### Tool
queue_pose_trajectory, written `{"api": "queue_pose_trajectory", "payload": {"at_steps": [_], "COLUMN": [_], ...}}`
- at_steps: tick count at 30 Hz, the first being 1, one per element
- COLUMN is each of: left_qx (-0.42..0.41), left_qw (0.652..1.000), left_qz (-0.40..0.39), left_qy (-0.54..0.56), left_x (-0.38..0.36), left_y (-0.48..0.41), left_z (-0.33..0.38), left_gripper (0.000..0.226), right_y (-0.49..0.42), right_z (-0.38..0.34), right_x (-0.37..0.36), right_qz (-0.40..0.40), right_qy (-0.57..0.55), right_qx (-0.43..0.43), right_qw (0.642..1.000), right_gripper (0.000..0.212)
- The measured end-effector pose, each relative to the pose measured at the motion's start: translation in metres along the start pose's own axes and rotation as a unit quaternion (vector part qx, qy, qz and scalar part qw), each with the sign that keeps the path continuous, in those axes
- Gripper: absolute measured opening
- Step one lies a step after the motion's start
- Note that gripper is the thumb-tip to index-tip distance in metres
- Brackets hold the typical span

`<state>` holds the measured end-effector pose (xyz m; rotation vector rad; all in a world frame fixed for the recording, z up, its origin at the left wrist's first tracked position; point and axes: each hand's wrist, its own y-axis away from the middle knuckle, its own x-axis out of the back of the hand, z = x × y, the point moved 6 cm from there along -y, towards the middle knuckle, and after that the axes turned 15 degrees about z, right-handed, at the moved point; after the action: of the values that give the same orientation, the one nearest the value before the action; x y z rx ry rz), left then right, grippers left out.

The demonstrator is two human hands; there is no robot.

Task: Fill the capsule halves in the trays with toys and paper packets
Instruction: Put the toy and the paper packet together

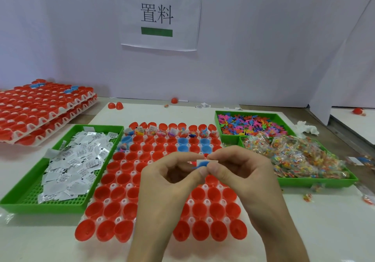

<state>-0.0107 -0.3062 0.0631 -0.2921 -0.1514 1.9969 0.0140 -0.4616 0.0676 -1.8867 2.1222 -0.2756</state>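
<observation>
Grip: my left hand point(168, 182) and right hand point(241, 172) both pinch one paper packet point(212, 161), a blue toy point(202, 165) pressed against it, probably pairing them for one cup.
Where: above the capsule tray point(129, 186) on the table point(324, 221), mid-rows.
Cups: far row filled; others mostly bare red halves point(215, 194) (a few blue).
Left green tray point(30, 198): spare packets point(77, 160) heaped.
Right green trays point(316, 182): loose toys point(249, 123), bagged toys point(294, 156).

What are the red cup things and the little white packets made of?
The round red capsule halves look like glossy plastic; light glints off them. The flat white printed packets seem thin matte paper, creased and floppy, though maybe coated.
</observation>
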Motion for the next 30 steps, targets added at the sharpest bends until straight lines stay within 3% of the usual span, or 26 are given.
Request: {"api": "queue_pose_trajectory", "payload": {"at_steps": [5,10,14,17,20,22,25,28,30], "left_qx": [0.036,0.004,0.002,0.010,0.003,-0.045,-0.113,-0.054,-0.013], "left_qw": [0.998,0.997,0.992,0.981,0.968,0.965,0.949,0.910,0.893], "left_qz": [-0.058,-0.067,0.060,0.155,0.235,0.258,0.221,0.162,0.134], "left_qy": [0.011,0.040,0.112,0.115,0.084,0.020,-0.192,-0.377,-0.429], "left_x": [0.000,0.004,0.022,0.046,0.079,0.106,0.143,0.169,0.180], "left_y": [0.001,0.001,-0.007,-0.017,-0.025,-0.035,-0.071,-0.111,-0.121], "left_z": [-0.004,0.000,-0.004,-0.014,-0.021,-0.016,-0.011,-0.033,-0.054], "left_gripper": [0.024,0.022,0.020,0.016,0.011,0.007,0.015,0.017,0.013], "right_y": [0.000,0.000,-0.009,-0.028,-0.061,-0.079,-0.096,-0.104,-0.106], "right_z": [0.005,-0.001,-0.010,-0.014,-0.004,0.012,0.042,0.064,0.075], "right_x": [0.002,-0.003,-0.033,-0.070,-0.112,-0.144,-0.179,-0.197,-0.205], "right_qz": [-0.022,-0.017,-0.050,-0.118,-0.137,-0.173,-0.223,-0.245,-0.253], "right_qy": [-0.012,-0.035,-0.036,0.045,0.162,0.238,0.327,0.347,0.356], "right_qx": [-0.007,0.009,0.020,0.063,0.131,0.170,0.201,0.212,0.210], "right_qw": [1.000,0.999,0.998,0.990,0.968,0.941,0.896,0.880,0.875], "right_gripper": [0.013,0.013,0.012,0.011,0.007,0.006,0.007,0.008,0.008]}}
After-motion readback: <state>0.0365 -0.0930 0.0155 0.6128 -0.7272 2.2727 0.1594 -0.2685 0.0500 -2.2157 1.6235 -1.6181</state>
